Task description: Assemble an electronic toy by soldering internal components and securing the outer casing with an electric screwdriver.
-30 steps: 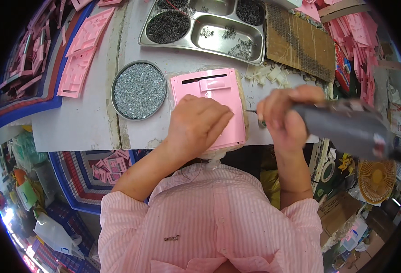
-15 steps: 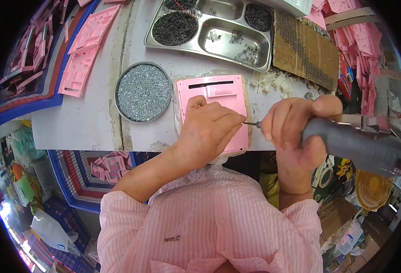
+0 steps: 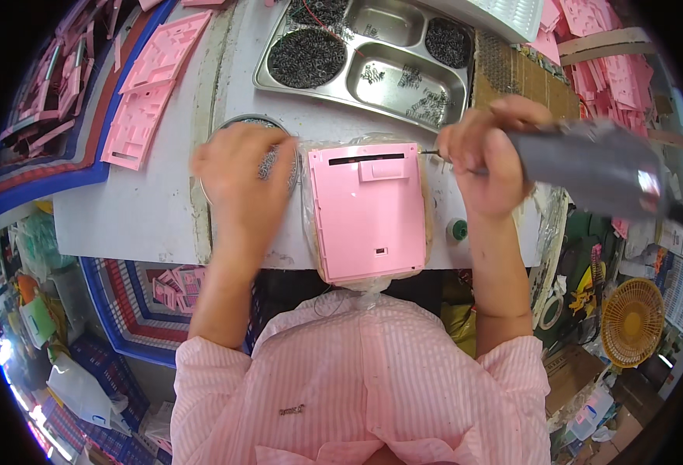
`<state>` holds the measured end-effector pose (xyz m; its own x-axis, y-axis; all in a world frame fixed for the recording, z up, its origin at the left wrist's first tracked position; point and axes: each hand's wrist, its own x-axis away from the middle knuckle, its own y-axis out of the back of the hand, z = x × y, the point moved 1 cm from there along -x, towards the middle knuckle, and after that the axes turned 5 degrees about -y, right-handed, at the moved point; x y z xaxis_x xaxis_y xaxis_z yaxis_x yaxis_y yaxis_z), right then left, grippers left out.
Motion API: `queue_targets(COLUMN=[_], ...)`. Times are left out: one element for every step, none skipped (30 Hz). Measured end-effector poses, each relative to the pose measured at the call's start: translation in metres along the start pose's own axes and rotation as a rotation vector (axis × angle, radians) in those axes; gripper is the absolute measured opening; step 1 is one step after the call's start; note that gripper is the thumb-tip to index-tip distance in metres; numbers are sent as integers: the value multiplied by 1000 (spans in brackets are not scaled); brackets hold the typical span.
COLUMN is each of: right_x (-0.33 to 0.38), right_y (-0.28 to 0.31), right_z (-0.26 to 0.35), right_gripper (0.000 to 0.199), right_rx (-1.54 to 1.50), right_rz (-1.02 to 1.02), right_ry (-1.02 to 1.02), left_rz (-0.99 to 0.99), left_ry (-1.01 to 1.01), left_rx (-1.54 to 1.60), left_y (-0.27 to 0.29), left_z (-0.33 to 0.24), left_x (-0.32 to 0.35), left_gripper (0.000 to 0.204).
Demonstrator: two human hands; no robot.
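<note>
A round metal tin (image 3: 293, 180) holds many small silver screws (image 3: 268, 164). Over it is my left hand (image 3: 241, 167), blurred, with a gap between thumb and fingers where screws show. My right hand (image 3: 496, 159) is wrapped round a dark grey electric screwdriver (image 3: 589, 170). Its thin bit (image 3: 430, 153) points left, at the upper right corner of a pink plastic panel (image 3: 372, 213); whether they touch I cannot tell. This panel lies flat on a plastic-wrapped pad (image 3: 310, 225), with a long slot near its far edge.
Behind the panel stands a steel compartment tray (image 3: 341, 97) with dark springs. Pink moulded parts (image 3: 144, 116) lie at left beside a blue-rimmed basket (image 3: 86, 182). A cardboard piece (image 3: 527, 85) lies at back right, and a small green-topped item (image 3: 457, 229) sits right of the pad.
My left hand has left the panel and moved left over the screw tin. My right hand has lifted the screwdriver away and farther up the table. More of the panel shows.
</note>
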<state>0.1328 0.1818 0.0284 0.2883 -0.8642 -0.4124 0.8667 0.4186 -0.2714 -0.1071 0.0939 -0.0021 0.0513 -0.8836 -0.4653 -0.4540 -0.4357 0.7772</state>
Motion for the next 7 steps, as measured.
queue_targets(right_x=[-1,0,1,2,3,3,3], right_y=[0,1,0,1,3,2,0], right_z=[-7,-15,-21,-25,-28,-30,-31], right_gripper=[21,20,19,19,19,19,19], right_rx=[18,37,50,90,132,169,142], right_rz=[-8,-18,-21,2,24,48,46], right_ry=[-33,-66,-105,-93,-81,-67,-92], left_rz=[79,163,246,331,331,328,326], left_ry=[87,96,116,134,103,74,44], left_rx=[-109,-139,-176,-209,-184,-162,-140], left_y=[10,14,19,22,21,19,15], left_z=[12,20,25,29,33,37,42], left_x=[1,5,12,16,20,25,31], left_gripper=[13,12,11,11,12,14,16])
